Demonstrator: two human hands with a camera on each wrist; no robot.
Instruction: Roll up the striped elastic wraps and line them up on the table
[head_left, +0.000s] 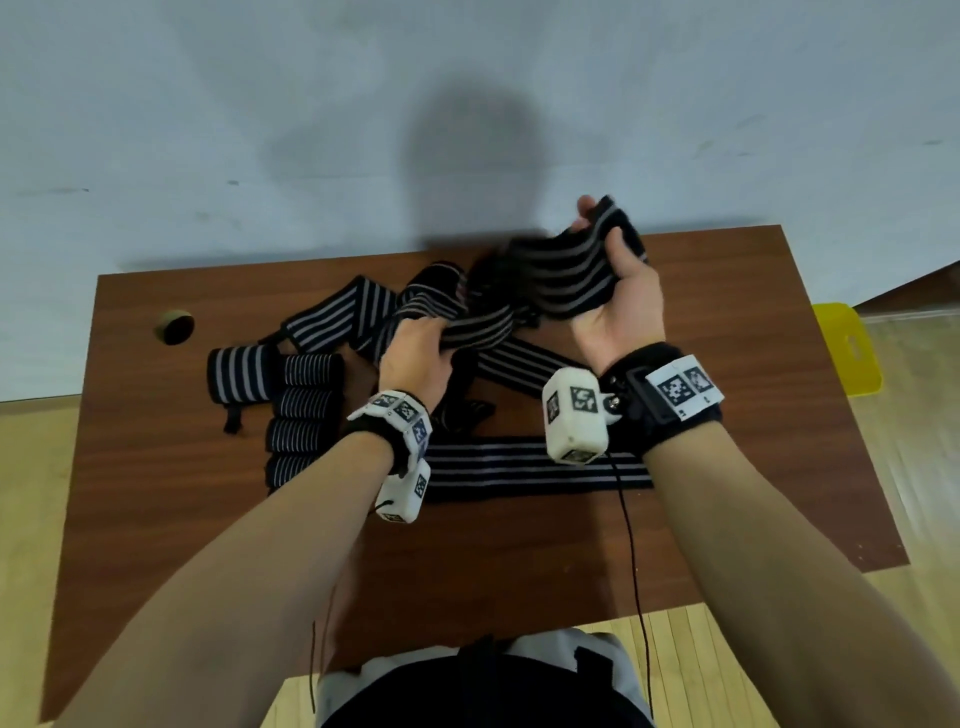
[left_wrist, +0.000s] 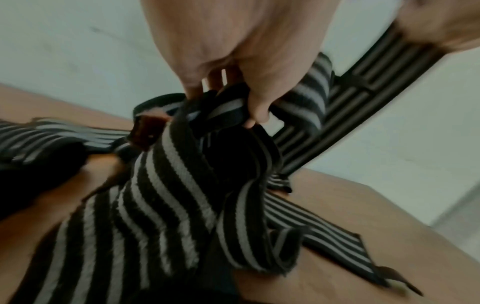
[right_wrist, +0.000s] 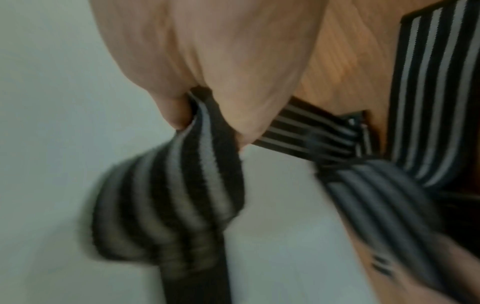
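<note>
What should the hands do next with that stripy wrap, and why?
Probably pull the held wrap free of the tangled pile. The right hand grips one end high while the left hand grips it lower, and it is not yet rolled like the rolled wraps on the table.

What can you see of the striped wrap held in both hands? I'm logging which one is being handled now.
The held wrap is a long black elastic band with grey lengthwise stripes, knit-looking and soft. It is unrolled and lifted above the wooden table. The right hand grips one bunched end, fingers curled round it; the left hand grips it further along. Between them it sags and twists. Its lower part runs into the pile of loose wraps, where its far end cannot be traced.
</note>
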